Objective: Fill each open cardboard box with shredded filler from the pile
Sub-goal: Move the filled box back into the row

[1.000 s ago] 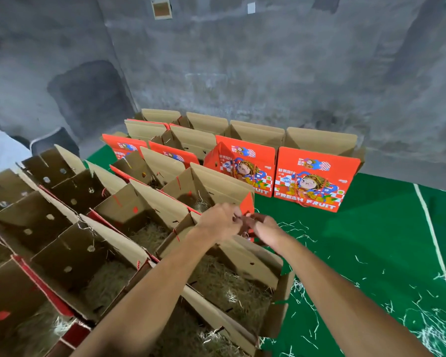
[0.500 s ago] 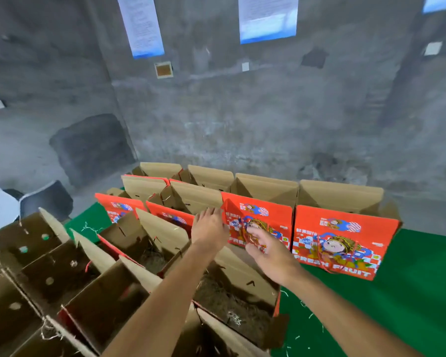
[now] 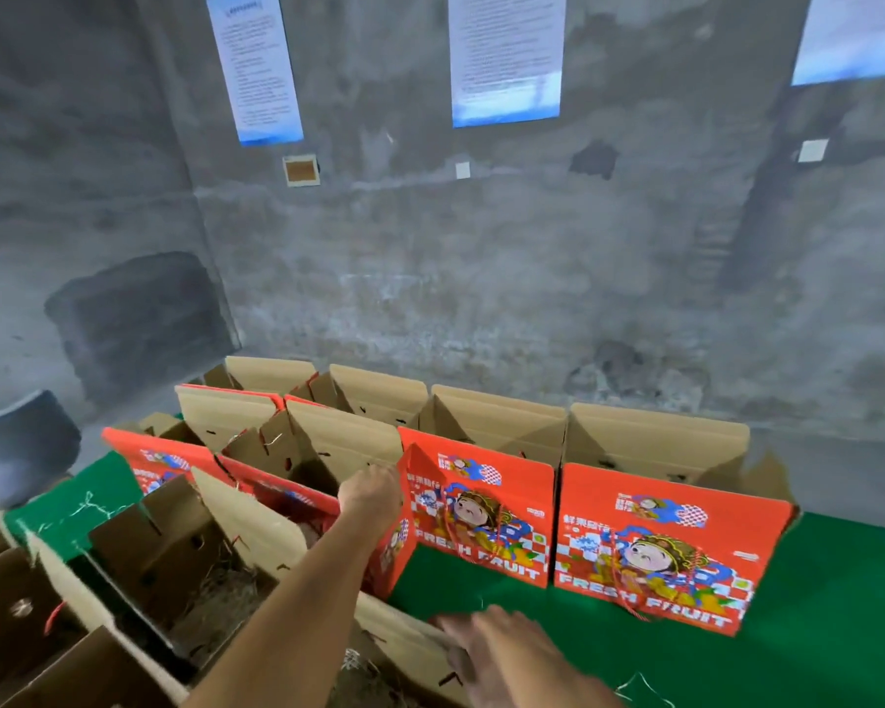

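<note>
So the left hand [image 3: 371,495] is stretched out with its grip curled onto the top edge of an orange box [image 3: 394,534] in the middle of the green mat [image 3: 813,651]. The right hand [image 3: 507,651] is lower, fingers fairly straight and blurry, resting against the cardboard flap [image 3: 399,631] of the nearest open box, not clamped on anything. Shredded filler [image 3: 226,585] sits inside the brown boxes at the mat's left side. Two FRESH FRUIT boxes [image 3: 655,549] stand by the concrete wall [image 3: 481,273].
</note>
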A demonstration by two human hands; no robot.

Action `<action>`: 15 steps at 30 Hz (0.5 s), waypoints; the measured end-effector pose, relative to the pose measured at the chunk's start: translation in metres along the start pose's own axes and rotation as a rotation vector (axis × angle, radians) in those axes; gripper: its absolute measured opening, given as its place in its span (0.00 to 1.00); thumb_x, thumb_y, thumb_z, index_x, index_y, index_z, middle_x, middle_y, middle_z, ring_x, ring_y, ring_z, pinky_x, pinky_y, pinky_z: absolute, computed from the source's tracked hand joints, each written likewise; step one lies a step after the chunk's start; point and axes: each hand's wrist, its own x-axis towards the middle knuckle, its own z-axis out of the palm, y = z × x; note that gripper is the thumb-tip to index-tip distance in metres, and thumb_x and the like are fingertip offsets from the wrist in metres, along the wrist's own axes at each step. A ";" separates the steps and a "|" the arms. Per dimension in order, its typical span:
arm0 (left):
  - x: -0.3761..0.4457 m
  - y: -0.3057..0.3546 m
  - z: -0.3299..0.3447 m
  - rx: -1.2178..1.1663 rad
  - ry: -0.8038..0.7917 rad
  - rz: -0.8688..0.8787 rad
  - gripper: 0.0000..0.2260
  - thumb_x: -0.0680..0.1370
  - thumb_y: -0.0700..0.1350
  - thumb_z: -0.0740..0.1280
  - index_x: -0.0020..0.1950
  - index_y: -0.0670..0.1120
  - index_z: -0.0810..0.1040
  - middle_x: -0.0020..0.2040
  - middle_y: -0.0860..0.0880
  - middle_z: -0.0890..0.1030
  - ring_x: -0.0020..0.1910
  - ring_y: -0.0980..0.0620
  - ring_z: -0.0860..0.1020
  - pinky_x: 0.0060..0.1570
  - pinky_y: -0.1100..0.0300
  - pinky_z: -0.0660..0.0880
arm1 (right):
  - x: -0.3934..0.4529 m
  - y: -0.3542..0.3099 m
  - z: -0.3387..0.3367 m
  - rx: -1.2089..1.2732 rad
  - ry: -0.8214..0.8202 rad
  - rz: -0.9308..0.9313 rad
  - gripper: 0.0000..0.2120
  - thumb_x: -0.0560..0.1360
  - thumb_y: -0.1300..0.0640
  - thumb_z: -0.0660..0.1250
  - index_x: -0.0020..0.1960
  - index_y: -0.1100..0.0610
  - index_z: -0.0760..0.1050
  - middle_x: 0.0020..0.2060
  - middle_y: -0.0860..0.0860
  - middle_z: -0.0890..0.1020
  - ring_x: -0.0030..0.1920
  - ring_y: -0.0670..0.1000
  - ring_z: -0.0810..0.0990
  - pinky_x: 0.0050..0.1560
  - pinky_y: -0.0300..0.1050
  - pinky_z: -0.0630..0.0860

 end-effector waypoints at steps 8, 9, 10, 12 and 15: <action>-0.049 0.070 -0.022 -0.044 -0.048 0.188 0.19 0.77 0.46 0.64 0.67 0.43 0.73 0.64 0.43 0.78 0.64 0.42 0.77 0.60 0.46 0.76 | -0.031 0.013 -0.004 0.650 0.353 0.134 0.23 0.81 0.36 0.54 0.74 0.42 0.64 0.69 0.41 0.74 0.55 0.33 0.76 0.63 0.36 0.68; -0.059 0.081 -0.022 -0.035 -0.057 0.232 0.19 0.77 0.46 0.65 0.68 0.44 0.73 0.64 0.43 0.77 0.64 0.42 0.76 0.60 0.46 0.76 | -0.037 0.021 -0.007 0.697 0.379 0.179 0.26 0.81 0.34 0.51 0.77 0.40 0.60 0.72 0.42 0.71 0.63 0.37 0.74 0.69 0.41 0.66; -0.070 0.093 -0.021 -0.030 -0.058 0.271 0.19 0.77 0.46 0.65 0.68 0.45 0.72 0.64 0.43 0.77 0.64 0.42 0.76 0.60 0.47 0.76 | -0.045 0.029 -0.012 0.753 0.392 0.219 0.29 0.80 0.32 0.50 0.78 0.40 0.57 0.74 0.43 0.68 0.69 0.43 0.71 0.73 0.46 0.62; -0.093 0.121 -0.024 -0.069 -0.034 0.329 0.17 0.77 0.47 0.64 0.66 0.49 0.73 0.62 0.46 0.79 0.62 0.42 0.78 0.56 0.49 0.75 | -0.063 0.046 -0.015 0.873 0.410 0.294 0.31 0.79 0.31 0.50 0.79 0.40 0.56 0.75 0.44 0.66 0.73 0.49 0.69 0.77 0.51 0.58; -0.135 0.167 -0.029 -0.195 -0.011 0.382 0.13 0.76 0.49 0.63 0.59 0.48 0.78 0.57 0.46 0.82 0.58 0.42 0.80 0.53 0.51 0.76 | -0.102 0.069 -0.010 0.987 0.456 0.398 0.19 0.84 0.39 0.48 0.74 0.37 0.61 0.67 0.40 0.75 0.67 0.49 0.76 0.73 0.53 0.66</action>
